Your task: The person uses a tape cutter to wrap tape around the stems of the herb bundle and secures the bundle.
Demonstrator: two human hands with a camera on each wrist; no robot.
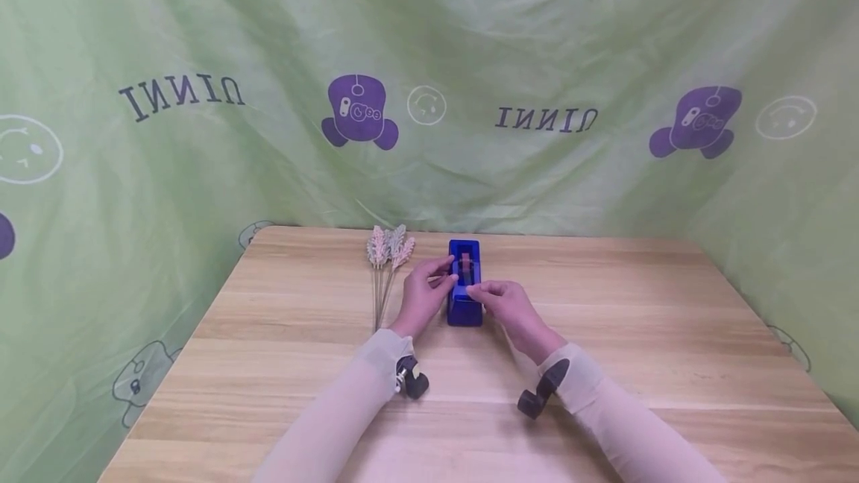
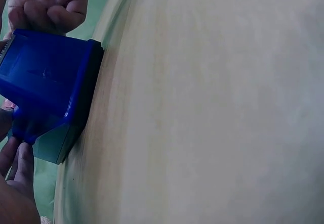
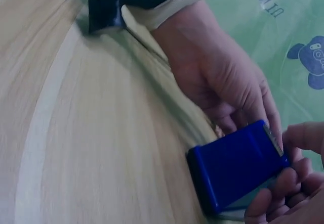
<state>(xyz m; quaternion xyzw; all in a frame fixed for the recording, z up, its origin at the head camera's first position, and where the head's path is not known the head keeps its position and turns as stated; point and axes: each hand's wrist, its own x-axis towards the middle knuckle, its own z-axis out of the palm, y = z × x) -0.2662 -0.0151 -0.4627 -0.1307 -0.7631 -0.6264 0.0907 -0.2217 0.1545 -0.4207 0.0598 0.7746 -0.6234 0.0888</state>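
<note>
Blue plastic tape dispenser [image 1: 464, 283] stands mid wooden table [image 1: 637, 319], dried wheat stalks [image 1: 388, 259] just left. Left hand [image 1: 423, 297] grips dispenser's side; right hand [image 1: 510, 304] pinches at cutter end. Advice: brace base firmly, pull tape straight, steady.

Glossy blue plastic tape dispenser [image 1: 464, 283]; matt wood table [image 1: 671, 334]; green cloth backdrop [image 1: 537, 36]

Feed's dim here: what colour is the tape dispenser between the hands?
Blue; the tape dispenser shows best in the right wrist view.

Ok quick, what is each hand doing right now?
Left hand: grips the side of the blue plastic tape dispenser.
Right hand: pinching at the dispenser's front end.
</note>
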